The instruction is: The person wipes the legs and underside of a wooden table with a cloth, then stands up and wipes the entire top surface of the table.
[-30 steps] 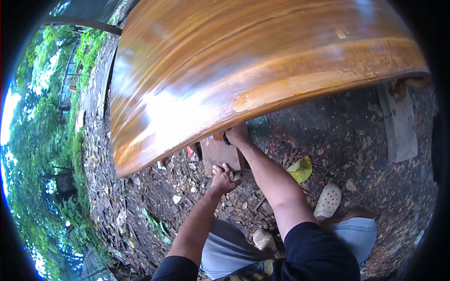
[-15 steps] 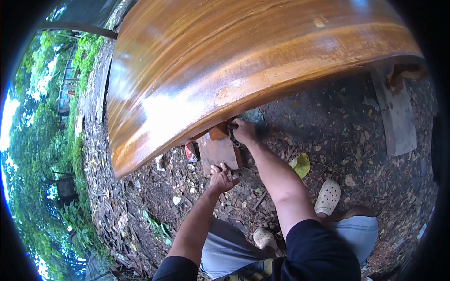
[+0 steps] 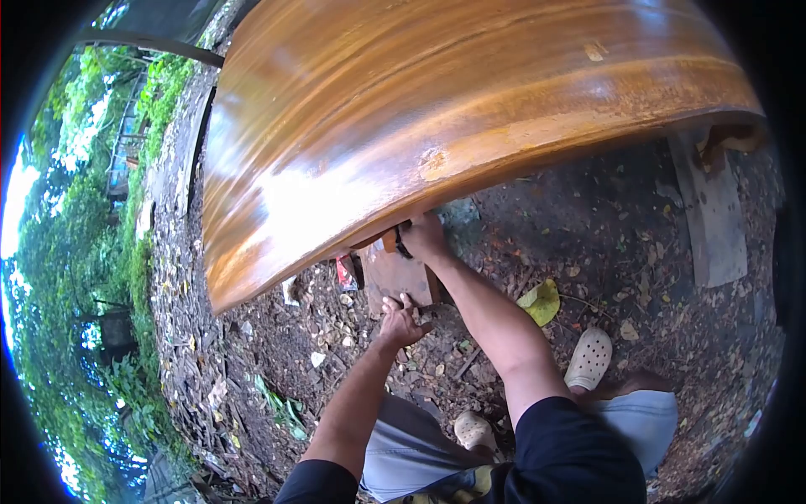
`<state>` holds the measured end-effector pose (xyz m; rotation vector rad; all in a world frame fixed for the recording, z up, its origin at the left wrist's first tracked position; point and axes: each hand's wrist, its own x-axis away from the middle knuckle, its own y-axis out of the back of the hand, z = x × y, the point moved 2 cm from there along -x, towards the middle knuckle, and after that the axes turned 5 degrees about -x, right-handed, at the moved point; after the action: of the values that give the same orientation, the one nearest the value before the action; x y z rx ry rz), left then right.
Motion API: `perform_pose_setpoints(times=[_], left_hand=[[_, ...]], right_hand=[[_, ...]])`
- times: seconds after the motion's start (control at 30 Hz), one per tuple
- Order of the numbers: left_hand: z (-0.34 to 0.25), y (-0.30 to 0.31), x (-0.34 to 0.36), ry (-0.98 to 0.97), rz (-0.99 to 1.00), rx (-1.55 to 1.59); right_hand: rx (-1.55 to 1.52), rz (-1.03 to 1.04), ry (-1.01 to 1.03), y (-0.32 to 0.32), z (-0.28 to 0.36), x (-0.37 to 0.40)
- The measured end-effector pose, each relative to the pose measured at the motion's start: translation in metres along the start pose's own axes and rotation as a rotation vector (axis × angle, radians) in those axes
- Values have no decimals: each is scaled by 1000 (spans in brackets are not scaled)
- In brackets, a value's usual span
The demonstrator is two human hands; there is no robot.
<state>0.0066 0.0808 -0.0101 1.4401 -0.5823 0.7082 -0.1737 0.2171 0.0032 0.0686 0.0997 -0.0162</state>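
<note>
Outdoors, daylight. Ground: dark soil (image 3: 571, 202) between 2 and 3 o'clock, thick brown leaf litter (image 3: 189, 336) at 8. Big yellow-green leaf (image 3: 540, 302) near 4, long green leaves (image 3: 281, 407) near 7. Trees (image 3: 50, 319) fill 9 o'clock, bright sky (image 3: 17, 197) glaring through. Ladder-like fence (image 3: 122, 151), bluish patches, at 10. Dark beam (image 3: 159, 42) higher at 10, dark panel (image 3: 159, 17) above it, material unclear.

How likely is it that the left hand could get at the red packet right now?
Probably yes: the left hand rests at the near edge of the wooden block, and the red packet lies on the ground close beside that block. Nothing visible stands between them.
</note>
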Motion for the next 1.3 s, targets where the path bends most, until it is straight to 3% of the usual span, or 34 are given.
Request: perform_pose_setpoints(times=[0.1, 0.2, 0.4, 0.5, 0.53, 0.6, 0.67, 0.73, 0.8, 0.9, 1.07, 1.2, 1.3], left_hand=[[-1, 1, 1, 3, 7, -7], [-2, 4, 2, 12, 26, 0], [1, -2, -3, 12, 30, 3], [3, -3, -3, 0, 15, 3], [4, -5, -2, -8, 4, 2], [6, -7, -4, -14, -13, -16], [6, -4, -3, -9, -20, -14], [1, 1, 5, 3, -9, 5], [3, 0, 1, 1, 2, 8], [5, -5, -3, -11, -20, -10], [2, 1, 0, 9, 6, 16], [1, 0, 0, 9, 15, 34], [2, 0, 0, 4, 15, 4]], right_hand=[[87, -10, 285, -3, 22, 3], [81, -57, 351, -5, 51, 9], [-213, 167, 131, -9, 97, -6], [-252, 100, 201, -10, 104, -27], [-428, -6, 106, -5, 94, -31], [-414, -130, 193, 21, 64, -41], [-308, -40, 109, 49, 0, -50], [-542, -19, -231, 64, -8, -48], [-856, -199, -365, 78, 5, -40], [-504, -77, -192, 60, 10, -29], [-677, 30, -200, 33, 39, -34], [-757, -35, 46, 17, 78, -44], [-480, 22, 271, 4, 90, -49]])
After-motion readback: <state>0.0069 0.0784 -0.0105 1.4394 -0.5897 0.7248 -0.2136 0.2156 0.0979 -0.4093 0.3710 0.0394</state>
